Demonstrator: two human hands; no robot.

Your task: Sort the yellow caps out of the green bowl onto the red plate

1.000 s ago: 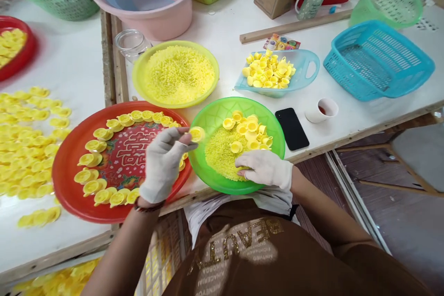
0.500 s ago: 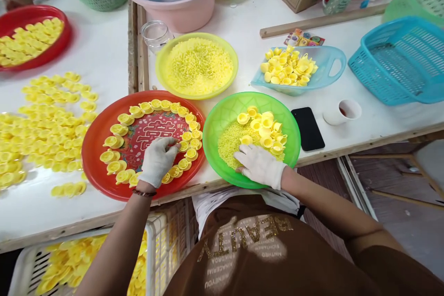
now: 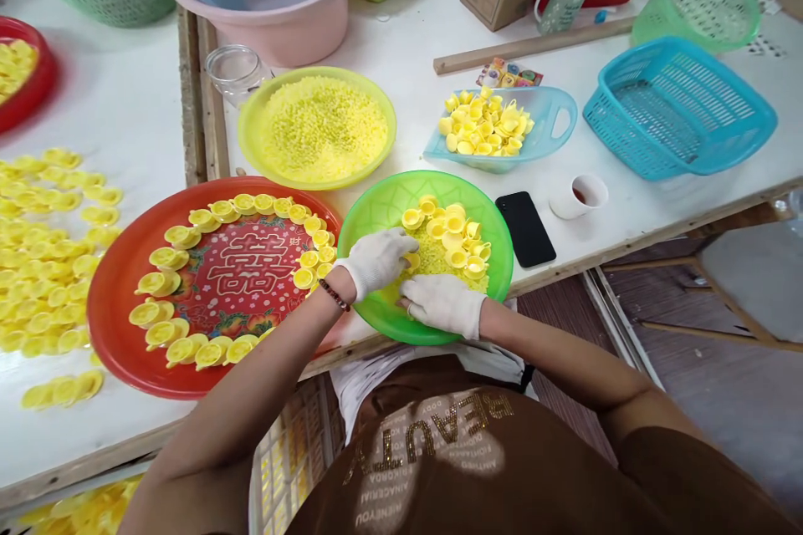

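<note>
Both my white-gloved hands are at the green bowl (image 3: pixel 376 205), which holds small yellow granules (image 3: pixel 432 252) and several yellow toy cups (image 3: pixel 455 221). My left hand (image 3: pixel 381 259) reaches over the bowl's left side, its fingers pinched on a small yellow cup (image 3: pixel 411 262). Just below it, my right hand (image 3: pixel 442 303) lies low over the granules with fingers bunched; anything in its fingertips is hidden. Left of the bowl, a red tray (image 3: pixel 116 326) with a patterned middle carries a ring of yellow cup pieces (image 3: pixel 160 282), partly covered by my left forearm.
Behind stand a yellow bowl (image 3: pixel 248 129) of granules, a blue scoop (image 3: pixel 555 121) with yellow cups, and a blue basket (image 3: pixel 677 113). A black phone (image 3: pixel 525 227) and a white cup (image 3: pixel 593 196) lie to the right. Loose yellow pieces (image 3: pixel 43 276) cover the left table.
My left hand has moved right from the red tray to the green bowl. My right hand stays in the bowl, its fingers now drawn closer together. The view has shifted right.
</note>
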